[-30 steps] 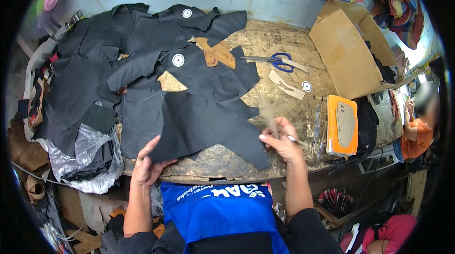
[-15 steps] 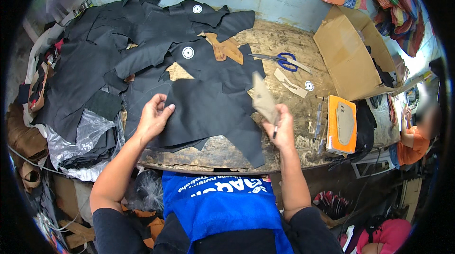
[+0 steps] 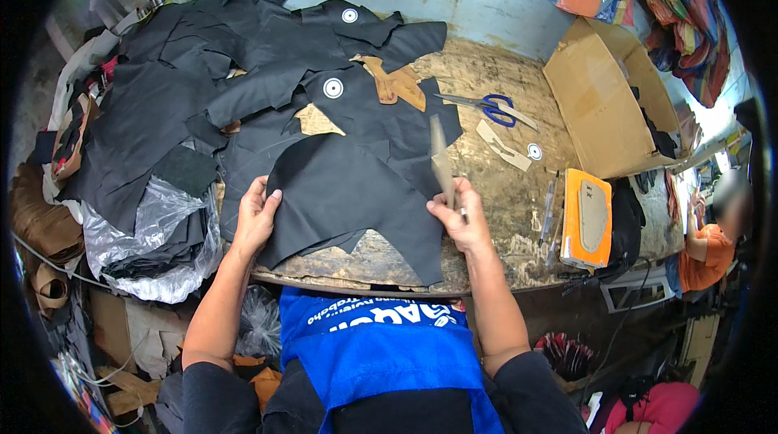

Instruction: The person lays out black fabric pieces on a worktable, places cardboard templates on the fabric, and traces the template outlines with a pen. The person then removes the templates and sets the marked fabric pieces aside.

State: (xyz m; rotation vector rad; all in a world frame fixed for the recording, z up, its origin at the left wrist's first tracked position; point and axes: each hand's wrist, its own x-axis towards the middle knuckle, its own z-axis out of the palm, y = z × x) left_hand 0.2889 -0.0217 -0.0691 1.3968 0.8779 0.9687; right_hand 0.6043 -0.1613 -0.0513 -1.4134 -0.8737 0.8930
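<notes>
A black leather-like sheet [image 3: 348, 191] lies in front of me over other black pieces, its left side slightly lifted. My left hand [image 3: 255, 219] pinches that left edge between thumb and fingers. At the sheet's right edge, my right hand [image 3: 466, 219] is closed around a thin beige cardboard template [image 3: 442, 162], seen nearly edge-on, and a dark pen [image 3: 463, 214]. Whether the right fingers also grip the sheet, I cannot tell. Beyond lie brown cut pieces [image 3: 399, 87], blue-handled scissors [image 3: 500, 112] and another beige template [image 3: 502, 147].
More black sheets [image 3: 154, 126] pile up at the left above a clear plastic bag [image 3: 194, 243]. At the right stand a cardboard box [image 3: 583, 102] and an orange block [image 3: 574, 235] with pens [image 3: 548, 203] beside it. A person in orange [image 3: 707, 254] sits far right.
My left hand has taken hold of the sheet's left edge. The right hand has come left and toward the sheet, turning the template more edge-on. The view has shifted slightly.
</notes>
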